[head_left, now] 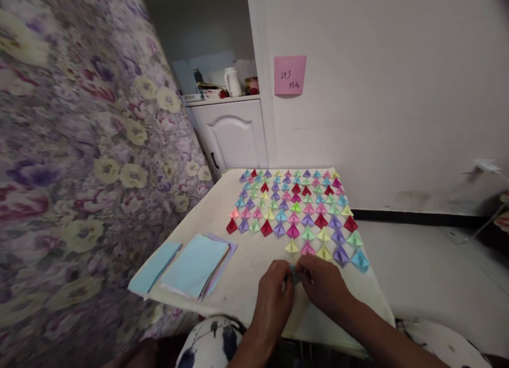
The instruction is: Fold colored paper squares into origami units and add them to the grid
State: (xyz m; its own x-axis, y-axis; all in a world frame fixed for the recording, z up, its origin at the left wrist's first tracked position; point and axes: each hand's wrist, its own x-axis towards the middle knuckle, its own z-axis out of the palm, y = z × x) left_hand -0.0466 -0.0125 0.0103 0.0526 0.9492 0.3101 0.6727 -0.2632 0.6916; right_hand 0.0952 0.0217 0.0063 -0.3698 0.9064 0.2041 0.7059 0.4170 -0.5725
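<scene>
Forearms (258,344) are being held forward. One teal paper (295,276) is being pinched by the left hand (275,289) and right hand (324,284), both nearly closed, its long axis being hidden. Beyond the hands, a nearest row of five folded paper pieces (324,252) is being displayed; leftward, two paper stacks (196,266); farther, a white jug (233,83) is being housed in an alcove (207,42).

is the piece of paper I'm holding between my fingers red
No, the small paper piece between the left hand and right hand looks bluish green.
</scene>
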